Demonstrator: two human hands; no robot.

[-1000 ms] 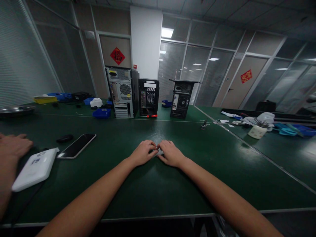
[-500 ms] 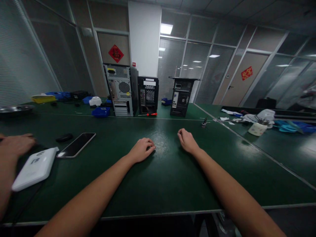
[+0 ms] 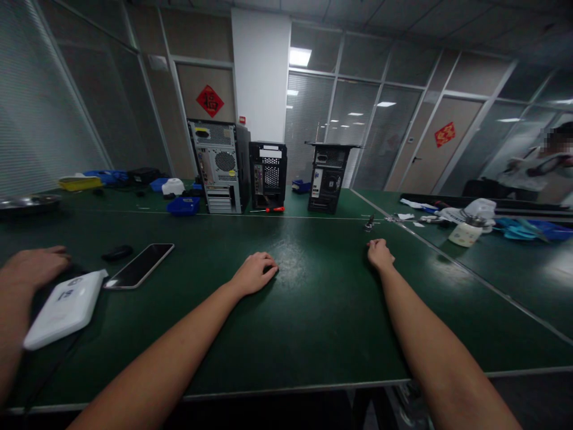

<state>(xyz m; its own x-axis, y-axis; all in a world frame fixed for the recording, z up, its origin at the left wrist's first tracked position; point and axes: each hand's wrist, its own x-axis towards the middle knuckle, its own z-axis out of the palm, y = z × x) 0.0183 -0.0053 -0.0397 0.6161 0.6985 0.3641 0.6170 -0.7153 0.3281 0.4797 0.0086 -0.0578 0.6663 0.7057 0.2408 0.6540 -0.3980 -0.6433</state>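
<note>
My left hand (image 3: 255,273) rests on the green table (image 3: 286,340), fingers loosely bent and thumb apart from them, beside a pale scuffed patch. No object shows in it. Farther right, my right hand (image 3: 380,254) is over the table with its fingers curled in; whatever they may hold is hidden. Just beyond the right hand stands a small dark, pointed metal piece (image 3: 369,223), apart from the fingers. A red screwdriver (image 3: 274,209) lies farther back, in front of the middle computer case (image 3: 268,173). Neither hand touches it.
A large grey computer case (image 3: 219,167) and a smaller black one (image 3: 329,179) flank the middle case. At left are a phone (image 3: 141,266), a white device (image 3: 67,307) and another person's hand (image 3: 38,266). A cream jar (image 3: 466,233) stands right; another person (image 3: 532,167) is behind.
My right hand has moved to the right, closer to the small metal piece. My left hand has stayed nearly in place. A person has come into view at the far right.
</note>
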